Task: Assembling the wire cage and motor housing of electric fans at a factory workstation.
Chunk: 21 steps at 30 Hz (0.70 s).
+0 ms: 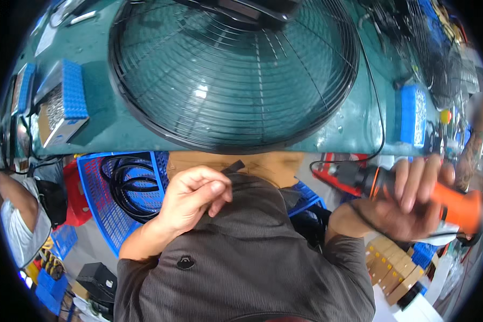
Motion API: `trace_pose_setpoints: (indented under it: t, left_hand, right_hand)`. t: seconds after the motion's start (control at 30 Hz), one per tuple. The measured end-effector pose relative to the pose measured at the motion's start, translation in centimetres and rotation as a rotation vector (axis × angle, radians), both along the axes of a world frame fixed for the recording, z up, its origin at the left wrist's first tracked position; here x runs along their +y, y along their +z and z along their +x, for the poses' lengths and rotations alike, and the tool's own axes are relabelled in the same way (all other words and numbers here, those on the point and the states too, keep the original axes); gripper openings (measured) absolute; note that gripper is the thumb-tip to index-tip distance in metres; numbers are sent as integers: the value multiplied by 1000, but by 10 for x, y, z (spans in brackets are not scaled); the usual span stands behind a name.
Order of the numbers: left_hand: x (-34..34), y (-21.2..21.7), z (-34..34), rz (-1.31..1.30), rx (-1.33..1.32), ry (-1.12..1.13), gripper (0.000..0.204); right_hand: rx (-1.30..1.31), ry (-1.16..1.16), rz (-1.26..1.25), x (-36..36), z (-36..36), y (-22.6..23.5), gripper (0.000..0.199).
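Note:
My left hand [198, 196] is closed in front of my chest, thumb against the curled fingers. A small dark flat piece [234, 167] sticks out past its fingertips; the rest of that piece is hidden behind the fingers. Off to the right, my right hand [413, 201] is wrapped around an orange and black power screwdriver [456, 206], its black nose toward the left. Hand and tool are smeared by motion. A large round black fan guard [260, 102] lies on the green-topped table [94, 131] beyond both hands, touched by neither.
Open boxes of small metal parts [72, 102] stand at the table's left, and a blue box [413, 115] at its right. A black cable [380, 102] runs down the right side. Below the edge sits a blue crate [104, 209] with black rings. Other people's arms show at both sides.

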State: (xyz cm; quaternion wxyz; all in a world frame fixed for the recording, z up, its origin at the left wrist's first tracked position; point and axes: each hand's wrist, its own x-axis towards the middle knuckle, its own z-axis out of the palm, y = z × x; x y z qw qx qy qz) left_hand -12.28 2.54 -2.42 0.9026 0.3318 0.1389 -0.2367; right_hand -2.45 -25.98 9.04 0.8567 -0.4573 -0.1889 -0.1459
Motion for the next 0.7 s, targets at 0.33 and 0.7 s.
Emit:
trace_pose_setpoints:
  t: [0.33, 0.7]
  left_hand:
    - [-62, -3, 36, -236, 144, -175, 25]
    - [-77, -3, 45, -245, 238, -206, 30]
  right_hand:
    - [-239, 32, -38, 41, -31, -16, 42]
    - [-341, -114, 1, 44, -34, -23, 43]
